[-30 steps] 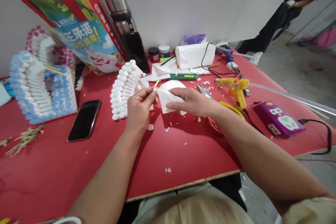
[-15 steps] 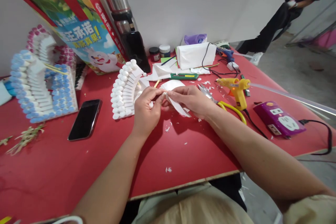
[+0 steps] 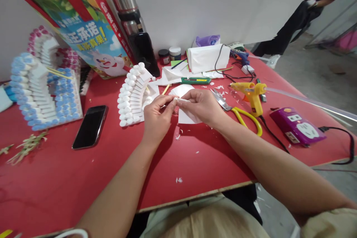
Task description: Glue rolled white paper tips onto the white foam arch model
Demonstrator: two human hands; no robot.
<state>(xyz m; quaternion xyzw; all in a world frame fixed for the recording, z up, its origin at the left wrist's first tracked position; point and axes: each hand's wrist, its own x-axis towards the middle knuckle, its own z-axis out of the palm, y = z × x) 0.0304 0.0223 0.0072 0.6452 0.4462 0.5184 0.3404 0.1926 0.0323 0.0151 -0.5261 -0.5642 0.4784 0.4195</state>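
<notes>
Both hands at white paper piece

Left hand and right hand: fingers of each pinching its top edge, above red surface.

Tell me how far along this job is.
The white fan-shaped piece already has rows of rounded tips, so that much looks done. In hand: a white sheet, pinched by the left hand and right hand. Probably left: finishing that sheet and perhaps adding colour, since the tips are all white, unlike the blue-tipped piece.
</notes>
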